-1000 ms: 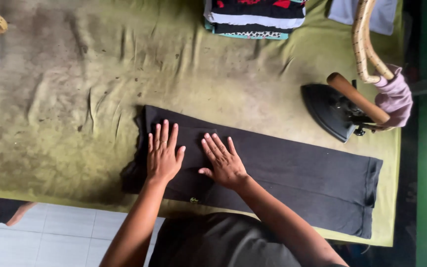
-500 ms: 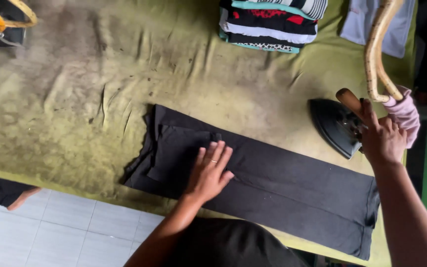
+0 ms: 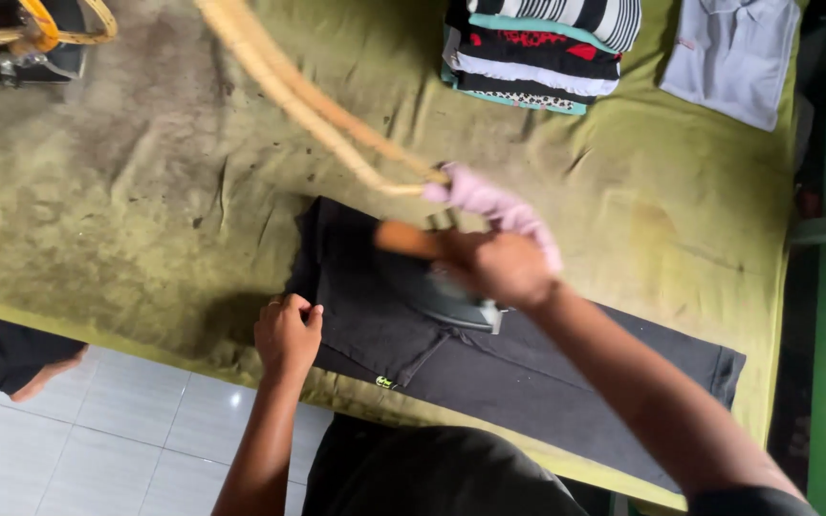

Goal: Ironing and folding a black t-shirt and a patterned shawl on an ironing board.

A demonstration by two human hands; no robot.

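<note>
A pair of black trousers (image 3: 489, 363) lies flat along the near edge of a table covered in olive-green cloth (image 3: 145, 191). My right hand (image 3: 499, 268) grips the wooden handle of a dark iron (image 3: 451, 301) that rests on the trousers near their waist end. A thick braided cord (image 3: 298, 96) with a pink cloth wrap (image 3: 489, 196) runs from the iron up to the left. My left hand (image 3: 287, 333) pinches the waist edge of the trousers at the table's near side.
A stack of folded clothes (image 3: 537, 48) sits at the back of the table, with a folded pale grey shirt (image 3: 728, 57) to its right. A second corded iron (image 3: 31, 38) stands at the back left. White floor tiles (image 3: 78, 440) and a bare foot (image 3: 45, 373) show at lower left.
My right hand took the iron from the table's right side and set it on the trousers' waist end. My left hand moved from flat on the fabric to gripping the waist edge.
</note>
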